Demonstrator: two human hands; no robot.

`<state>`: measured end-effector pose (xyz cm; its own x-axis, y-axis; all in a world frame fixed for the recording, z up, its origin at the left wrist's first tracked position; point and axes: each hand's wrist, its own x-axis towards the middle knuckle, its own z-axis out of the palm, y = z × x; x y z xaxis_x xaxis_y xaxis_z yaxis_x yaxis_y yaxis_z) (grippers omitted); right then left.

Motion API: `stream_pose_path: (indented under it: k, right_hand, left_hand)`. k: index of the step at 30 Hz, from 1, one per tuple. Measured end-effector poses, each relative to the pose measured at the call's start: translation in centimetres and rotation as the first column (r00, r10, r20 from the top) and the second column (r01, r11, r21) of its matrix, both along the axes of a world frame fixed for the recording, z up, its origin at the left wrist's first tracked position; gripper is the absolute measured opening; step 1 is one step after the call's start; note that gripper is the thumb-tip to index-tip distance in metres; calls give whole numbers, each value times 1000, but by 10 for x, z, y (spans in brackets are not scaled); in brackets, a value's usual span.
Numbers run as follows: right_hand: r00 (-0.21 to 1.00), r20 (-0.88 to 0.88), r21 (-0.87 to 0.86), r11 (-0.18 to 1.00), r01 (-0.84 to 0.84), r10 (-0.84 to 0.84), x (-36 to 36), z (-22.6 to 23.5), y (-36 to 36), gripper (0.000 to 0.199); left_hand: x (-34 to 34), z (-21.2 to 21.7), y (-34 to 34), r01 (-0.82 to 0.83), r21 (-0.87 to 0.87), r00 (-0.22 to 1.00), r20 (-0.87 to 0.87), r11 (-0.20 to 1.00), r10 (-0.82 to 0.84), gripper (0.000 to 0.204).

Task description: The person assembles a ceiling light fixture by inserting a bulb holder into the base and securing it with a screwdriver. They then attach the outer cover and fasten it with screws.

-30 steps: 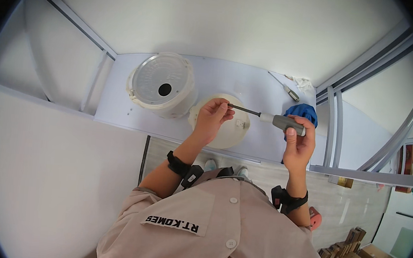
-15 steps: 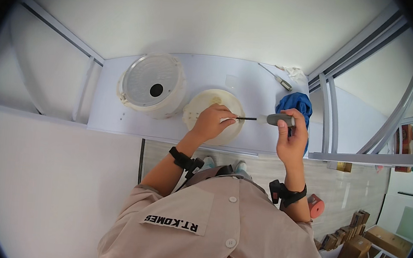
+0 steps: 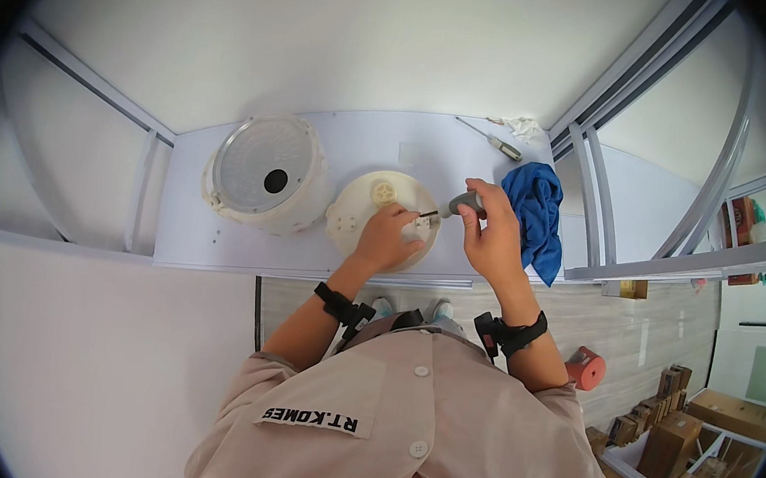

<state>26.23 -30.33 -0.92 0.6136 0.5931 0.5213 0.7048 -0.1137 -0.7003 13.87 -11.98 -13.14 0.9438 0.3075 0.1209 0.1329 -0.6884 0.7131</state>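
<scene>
A grey-handled screwdriver is gripped in my right hand, its short dark shaft pointing left. My left hand lies over a round cream plastic part, thumb and fingers apart, with the fingertips close to the screwdriver's tip. Whether those fingertips touch the shaft is hard to make out. A raised spoked circle and small bosses show on the round part; my left hand hides its middle.
Left on the white table stands a cream round pot-like appliance with a clear-looking top and dark round spot. A blue cloth lies at the right. Behind it are another screwdriver and crumpled white material. Metal framing borders the right.
My right hand has brought the screwdriver left and tilted it, its tip now over the round part. My left fingers have parted from their pinch at the shaft's tip. The view has shifted slightly.
</scene>
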Motion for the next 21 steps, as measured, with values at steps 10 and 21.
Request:
stream_pose_path:
  k: [10, 21]
  right_hand:
    - [999, 36, -32, 999, -24, 25, -2, 5, 16, 41]
    - [961, 270, -331, 931, 151, -60, 5, 21, 33, 39]
  left_hand:
    - [0, -15, 2, 23, 69, 998, 61, 997, -28, 54]
    - [-2, -19, 2, 51, 41, 993, 107, 998, -56, 59]
